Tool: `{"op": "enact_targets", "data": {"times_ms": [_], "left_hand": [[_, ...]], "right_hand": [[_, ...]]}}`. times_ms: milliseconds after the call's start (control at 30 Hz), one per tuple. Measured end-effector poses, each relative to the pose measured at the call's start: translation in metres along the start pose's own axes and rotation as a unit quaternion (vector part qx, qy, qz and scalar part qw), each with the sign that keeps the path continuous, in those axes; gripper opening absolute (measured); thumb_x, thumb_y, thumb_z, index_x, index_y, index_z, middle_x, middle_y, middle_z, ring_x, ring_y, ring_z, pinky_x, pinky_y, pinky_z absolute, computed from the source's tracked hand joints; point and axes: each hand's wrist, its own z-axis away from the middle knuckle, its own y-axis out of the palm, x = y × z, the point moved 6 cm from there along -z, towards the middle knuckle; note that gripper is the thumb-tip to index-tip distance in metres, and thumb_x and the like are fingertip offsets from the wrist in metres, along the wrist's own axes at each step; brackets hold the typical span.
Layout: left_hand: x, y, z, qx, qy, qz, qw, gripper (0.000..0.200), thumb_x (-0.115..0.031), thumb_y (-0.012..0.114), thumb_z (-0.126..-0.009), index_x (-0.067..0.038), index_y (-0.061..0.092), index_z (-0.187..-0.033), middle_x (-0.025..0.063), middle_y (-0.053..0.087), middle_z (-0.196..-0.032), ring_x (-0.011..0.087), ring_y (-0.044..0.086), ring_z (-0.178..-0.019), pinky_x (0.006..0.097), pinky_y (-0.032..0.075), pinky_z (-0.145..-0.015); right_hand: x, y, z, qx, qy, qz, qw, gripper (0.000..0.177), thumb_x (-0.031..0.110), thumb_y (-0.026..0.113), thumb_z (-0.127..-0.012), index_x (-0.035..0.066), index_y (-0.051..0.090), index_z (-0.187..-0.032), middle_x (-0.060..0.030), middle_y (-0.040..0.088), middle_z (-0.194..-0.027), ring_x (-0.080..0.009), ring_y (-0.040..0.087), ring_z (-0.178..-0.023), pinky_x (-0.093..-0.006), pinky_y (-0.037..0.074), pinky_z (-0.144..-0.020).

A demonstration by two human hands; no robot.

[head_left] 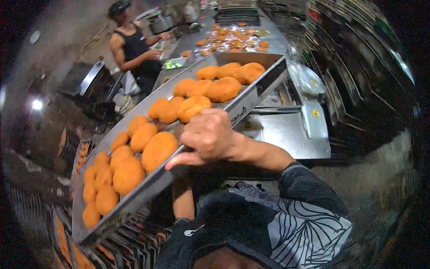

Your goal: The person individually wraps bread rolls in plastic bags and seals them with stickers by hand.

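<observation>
A long metal tray (246, 101) slants across the view, holding several orange-brown breaded pieces (127, 175). My right hand (207, 136) is closed on the near rim around its middle, with the fingers over the edge and the thumb outside. Right beside its knuckles lies one breaded piece (194, 108). My left forearm rises from below towards the underside of the tray; the left hand itself is hidden beneath it.
Wrapped orange pieces (233, 38) cover part of the long metal table (273, 33) ahead. Plastic bags (314, 120) lie on a metal surface (286, 134) to the right. Racked trays (345, 67) stand far right, more at lower left. Another person (134, 49) stands upper left.
</observation>
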Motion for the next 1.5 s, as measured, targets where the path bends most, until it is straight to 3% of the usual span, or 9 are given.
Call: {"op": "enact_targets", "data": {"times_ms": [533,600,633,900,1067,1133,1200,1267,1500], "left_hand": [[0.225,0.035,-0.149,0.098,-0.463,0.002,0.881,0.028,-0.015,0.048,-0.081,0.004,0.049,-0.101,0.0072,0.056,-0.076,0.0180,0.056,-0.069,0.0314,0.047,-0.068],[0.234,-0.012,-0.123,0.085,-0.538,-0.137,0.827,0.026,-0.014,0.048,-0.081,0.004,0.049,-0.100,0.0074,0.057,-0.075,0.0178,0.056,-0.068,0.0309,0.048,-0.067],[0.233,-0.032,-0.111,0.287,-0.560,-0.323,0.707,0.022,-0.013,0.051,-0.080,0.003,0.052,-0.097,0.0075,0.056,-0.074,0.0159,0.055,-0.059,0.0260,0.047,-0.056],[0.294,-0.058,-0.053,0.636,-0.122,-0.573,0.502,0.015,-0.016,0.057,-0.070,-0.002,0.061,-0.076,0.0166,0.059,-0.080,0.0307,0.058,-0.073,0.0382,0.045,-0.066],[0.348,-0.093,-0.045,0.602,-0.169,-0.591,0.510,0.016,-0.010,0.047,-0.074,-0.001,0.059,-0.081,0.0210,0.057,-0.078,0.0355,0.055,-0.076,0.0416,0.044,-0.068],[0.329,-0.072,-0.055,0.659,-0.158,-0.615,0.403,0.019,-0.007,0.042,-0.077,0.000,0.058,-0.082,0.0222,0.057,-0.078,0.0360,0.054,-0.077,0.0414,0.043,-0.068],[0.322,-0.075,-0.074,0.635,-0.158,-0.552,0.517,0.019,-0.014,0.049,-0.079,0.001,0.059,-0.079,0.0138,0.059,-0.082,0.0204,0.055,-0.067,0.0332,0.043,-0.064],[0.313,-0.079,-0.103,0.548,-0.197,-0.528,0.618,0.018,-0.013,0.048,-0.080,0.002,0.058,-0.081,0.0105,0.057,-0.076,0.0147,0.053,-0.066,0.0273,0.042,-0.062],[0.315,-0.018,-0.048,0.439,-0.430,-0.414,0.671,0.024,-0.021,0.048,-0.083,0.000,0.059,-0.085,0.0038,0.060,-0.075,0.0112,0.055,-0.071,0.0239,0.044,-0.065]], "right_hand": [[-0.204,0.048,0.125,0.111,0.207,0.419,0.877,0.056,0.059,0.062,-0.057,0.012,0.042,-0.036,-0.0043,0.041,-0.036,-0.0188,0.045,-0.033,-0.0295,0.035,-0.036],[-0.209,0.059,0.153,0.127,0.209,0.416,0.876,0.056,0.059,0.063,-0.056,0.012,0.042,-0.035,-0.0041,0.040,-0.035,-0.0181,0.044,-0.032,-0.0291,0.034,-0.036],[-0.207,0.062,0.166,0.139,0.203,0.415,0.876,0.056,0.060,0.063,-0.055,0.012,0.042,-0.035,-0.0039,0.039,-0.035,-0.0175,0.043,-0.032,-0.0288,0.033,-0.035],[-0.271,0.080,0.253,0.153,0.281,0.380,0.868,0.048,0.050,0.062,-0.062,0.012,0.041,-0.041,-0.0051,0.042,-0.039,-0.0224,0.044,-0.036,-0.0345,0.033,-0.037],[-0.294,0.077,0.294,0.265,0.464,0.332,0.778,0.041,0.044,0.059,-0.068,0.007,0.049,-0.051,-0.0092,0.054,-0.058,-0.0276,0.053,-0.056,-0.0392,0.040,-0.050],[-0.271,0.066,0.274,0.218,0.406,0.213,0.862,0.036,0.039,0.058,-0.070,0.003,0.054,-0.072,-0.0130,0.056,-0.081,-0.0288,0.053,-0.077,-0.0393,0.041,-0.065],[-0.217,0.022,0.256,0.072,0.420,0.271,0.863,0.027,0.022,0.058,-0.072,0.001,0.052,-0.088,-0.0153,0.053,-0.095,-0.0298,0.049,-0.088,-0.0372,0.039,-0.075],[-0.178,-0.010,0.310,0.041,0.773,0.076,0.629,0.019,0.018,0.053,-0.074,0.000,0.057,-0.079,-0.0139,0.058,-0.071,-0.0222,0.056,-0.069,-0.0324,0.044,-0.067],[-0.146,-0.018,0.334,0.191,0.750,-0.022,0.633,0.021,0.023,0.052,-0.076,0.003,0.058,-0.080,-0.0152,0.056,-0.063,-0.0235,0.054,-0.056,-0.0337,0.042,-0.057]]}}
